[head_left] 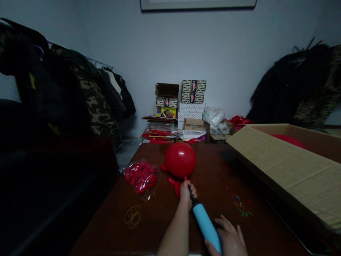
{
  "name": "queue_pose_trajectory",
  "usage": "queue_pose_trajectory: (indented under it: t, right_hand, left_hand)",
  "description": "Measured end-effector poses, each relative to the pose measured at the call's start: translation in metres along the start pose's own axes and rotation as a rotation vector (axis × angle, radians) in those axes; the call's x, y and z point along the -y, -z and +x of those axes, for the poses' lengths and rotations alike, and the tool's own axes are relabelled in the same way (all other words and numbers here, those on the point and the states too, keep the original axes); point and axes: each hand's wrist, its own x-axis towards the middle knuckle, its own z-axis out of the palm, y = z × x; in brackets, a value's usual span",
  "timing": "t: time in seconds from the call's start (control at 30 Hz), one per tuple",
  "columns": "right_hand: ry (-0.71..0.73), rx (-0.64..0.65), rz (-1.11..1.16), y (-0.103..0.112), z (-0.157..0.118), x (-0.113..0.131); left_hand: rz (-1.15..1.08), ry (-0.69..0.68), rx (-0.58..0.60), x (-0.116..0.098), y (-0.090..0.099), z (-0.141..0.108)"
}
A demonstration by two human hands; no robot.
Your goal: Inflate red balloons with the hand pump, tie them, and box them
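An inflated red balloon point(180, 160) sits on the black nozzle of a light blue hand pump point(206, 227). My left hand point(187, 192) is closed around the balloon's neck and the nozzle. Beside the pump's lower end, my right hand point(227, 236) has its fingers spread, with the thumb touching the blue barrel; the palm's lower part is cut off by the frame edge. Limp red balloons point(175, 185) lie on the table behind my left hand. To the left is a clear plastic bag of red balloons point(141, 176).
On the brown table point(106, 227) lie yellow rubber bands point(132, 217) at left and coloured bands point(241, 206) at right. An open cardboard box point(287, 167) holding something red stands on the right. Stacked boxes point(191, 110) are against the wall; clothes hang on both sides.
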Motion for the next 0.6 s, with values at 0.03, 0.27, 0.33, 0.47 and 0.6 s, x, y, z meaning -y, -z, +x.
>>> queue_pose_trajectory:
  t: [0.03,0.27,0.33,0.47,0.6]
  right_hand:
    - [0.002,0.011,0.013,0.002,0.003,0.002]
    - [-0.027,-0.03,-0.026,-0.011,0.006,-0.003]
    - [-0.033,-0.062,-0.043,-0.015,0.004,-0.006]
    - [-0.007,-0.109,-0.053,-0.02,0.001,-0.009]
    - [0.043,-0.113,-0.039,-0.028,-0.008,-0.015]
  left_hand:
    - [0.004,0.006,-0.001,0.0,0.0,0.001]
    - [0.059,-0.017,-0.029,-0.002,-0.004,0.001]
    - [0.069,-0.015,-0.03,-0.002,-0.005,-0.001]
    - [0.079,-0.033,-0.023,-0.002,-0.006,-0.003]
    - [0.092,-0.028,-0.014,-0.001,-0.006,-0.006]
